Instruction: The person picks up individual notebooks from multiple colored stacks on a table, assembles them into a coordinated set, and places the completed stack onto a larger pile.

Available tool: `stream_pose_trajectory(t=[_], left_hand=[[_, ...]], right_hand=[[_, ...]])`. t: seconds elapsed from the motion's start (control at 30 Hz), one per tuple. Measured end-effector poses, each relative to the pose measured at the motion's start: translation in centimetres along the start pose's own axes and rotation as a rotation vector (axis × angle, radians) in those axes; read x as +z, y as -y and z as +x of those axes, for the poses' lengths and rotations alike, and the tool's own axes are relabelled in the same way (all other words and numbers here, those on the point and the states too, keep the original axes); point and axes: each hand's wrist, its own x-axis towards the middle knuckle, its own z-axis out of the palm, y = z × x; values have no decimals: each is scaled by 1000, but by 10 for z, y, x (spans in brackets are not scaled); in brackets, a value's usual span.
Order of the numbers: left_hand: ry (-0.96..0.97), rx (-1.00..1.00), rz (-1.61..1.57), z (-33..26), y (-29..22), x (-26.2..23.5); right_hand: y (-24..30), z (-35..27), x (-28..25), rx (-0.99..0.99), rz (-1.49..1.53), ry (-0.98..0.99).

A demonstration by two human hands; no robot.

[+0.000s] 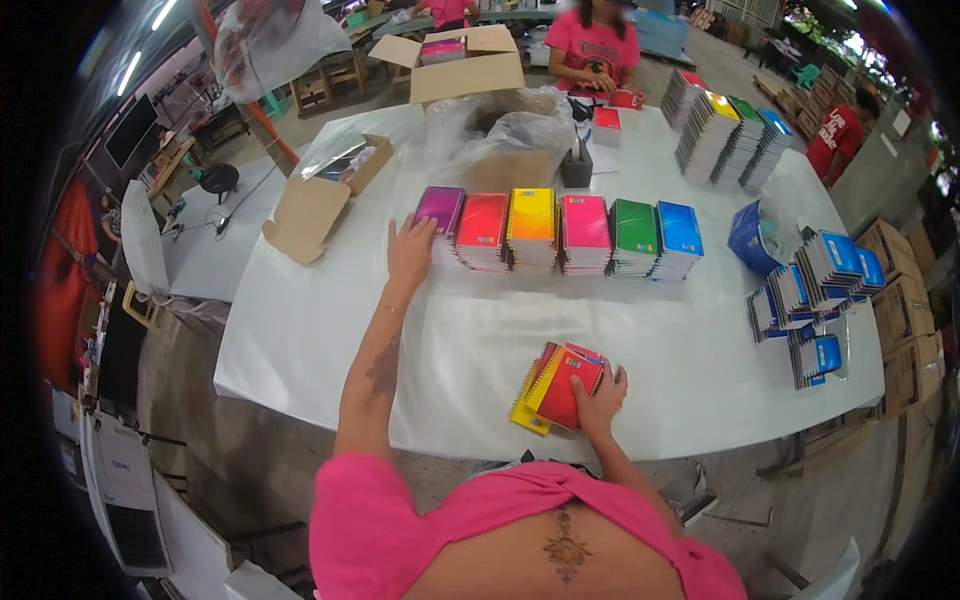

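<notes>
- Six coloured stacks of spiral notebooks [560,232] line the far white table [320,330]; left hand [410,250], fingers spread, touches the purple stack [440,208].
- Right hand [600,390] clamps a fanned red-and-yellow notebook bundle [555,388] at the near edge.

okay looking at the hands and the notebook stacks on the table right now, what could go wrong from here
1. The right hand holds a fanned bundle of notebooks near the table edge; the loose fan might slip off.
2. The left hand reaches for the purple stack, which sits close against the red stack; a careless pull could topple it.
</notes>
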Motion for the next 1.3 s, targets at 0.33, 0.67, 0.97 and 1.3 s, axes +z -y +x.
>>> stream_pose_trajectory(t=[0.33, 0.67, 0.97, 1.3], left_hand=[[328, 672, -689, -204, -221, -70], [740, -784, -1400, -149, -237, -17], [595, -416, -1864, -140, -223, -51], [614, -81, -1544, -176, -214, 16]], right_hand=[[12, -5, -26, 492, 954, 173], [40, 10, -13, 542, 1011, 208], [53, 16, -53, -153, 933, 304], [17, -2, 2, -139, 919, 244]])
